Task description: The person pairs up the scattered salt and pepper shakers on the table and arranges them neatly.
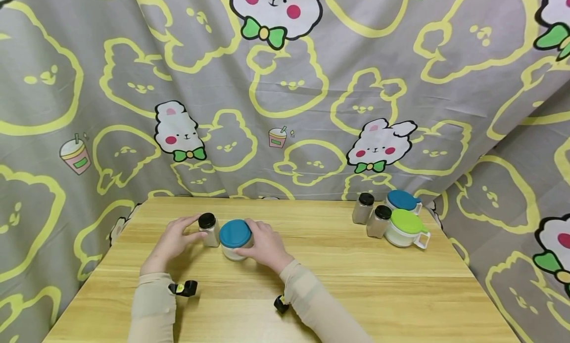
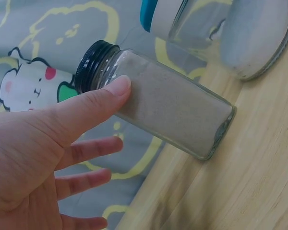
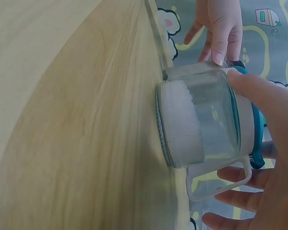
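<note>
Toward the table's left side, my left hand [image 1: 172, 241] is at a small glass spice jar [image 1: 210, 237] with a black lid, thumb and index finger about it. The jar's grey-brown powder [image 2: 173, 103] shows in the left wrist view, where the thumb lies on the glass and the other fingers spread apart. Right beside it stands a round seasoning jar [image 1: 236, 239] with a blue lid, white contents and a white handle [image 3: 221, 189]. My right hand [image 1: 268, 246] holds this jar near its lid, thumb on the near side and fingers around the far, handle side.
At the table's back right stand two more black-lidded spice jars [image 1: 379, 222], a blue-lidded jar [image 1: 402, 200] and a green-lidded jar [image 1: 404, 229] with a white handle. A patterned grey curtain [image 1: 294, 130] hangs behind the wooden table [image 1: 356, 288].
</note>
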`<state>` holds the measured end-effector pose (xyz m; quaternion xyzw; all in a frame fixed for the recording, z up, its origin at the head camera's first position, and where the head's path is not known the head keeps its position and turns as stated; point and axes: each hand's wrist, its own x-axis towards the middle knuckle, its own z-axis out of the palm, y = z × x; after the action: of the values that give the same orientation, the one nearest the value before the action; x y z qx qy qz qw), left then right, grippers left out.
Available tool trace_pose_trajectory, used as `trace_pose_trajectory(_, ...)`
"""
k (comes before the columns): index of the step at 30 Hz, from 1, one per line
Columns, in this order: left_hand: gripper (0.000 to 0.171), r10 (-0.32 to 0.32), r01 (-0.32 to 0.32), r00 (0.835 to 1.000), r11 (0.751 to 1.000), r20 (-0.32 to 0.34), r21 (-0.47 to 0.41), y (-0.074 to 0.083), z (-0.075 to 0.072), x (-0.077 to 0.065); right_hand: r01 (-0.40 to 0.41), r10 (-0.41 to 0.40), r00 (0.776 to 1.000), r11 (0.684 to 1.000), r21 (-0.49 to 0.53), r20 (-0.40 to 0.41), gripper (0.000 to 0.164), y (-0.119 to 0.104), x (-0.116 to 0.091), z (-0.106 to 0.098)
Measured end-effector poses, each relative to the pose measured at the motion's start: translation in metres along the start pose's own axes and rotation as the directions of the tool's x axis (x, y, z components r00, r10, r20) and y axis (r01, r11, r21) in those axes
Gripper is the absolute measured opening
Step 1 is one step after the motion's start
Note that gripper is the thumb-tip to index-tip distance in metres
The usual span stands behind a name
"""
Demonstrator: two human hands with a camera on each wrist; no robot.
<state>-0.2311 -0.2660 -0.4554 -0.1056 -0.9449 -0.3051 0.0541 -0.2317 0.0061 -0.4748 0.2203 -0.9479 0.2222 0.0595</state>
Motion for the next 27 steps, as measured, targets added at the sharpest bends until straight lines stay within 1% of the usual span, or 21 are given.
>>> trace_pose_trajectory(9,0.066,0.018,-0.018,1.000,1.000,-0.018,-0.004,-0.003,-0.001,-0.001,0.001,-0.002,1.000,1.000,0.014,0.008,0.085,-0.005,0.005,0.005)
trace_pose_trajectory(18,0.067,0.016,-0.017,1.000,1.000,-0.019,-0.013,-0.006,-0.003,-0.002,0.005,-0.005,1.000,1.000,-0.006,0.004,0.084,-0.011,0.008,0.009)
trace_pose_trajectory(24,0.066,0.024,-0.025,0.999,1.000,-0.021,-0.006,-0.006,-0.003,-0.002,0.013,-0.013,1.000,1.000,-0.002,0.011,0.084,-0.014,0.010,0.010)
trace_pose_trajectory(27,0.066,0.016,-0.017,1.000,1.000,-0.013,-0.017,-0.005,-0.005,-0.002,0.011,-0.011,1.000,1.000,0.003,0.015,0.084,-0.016,0.011,0.010)
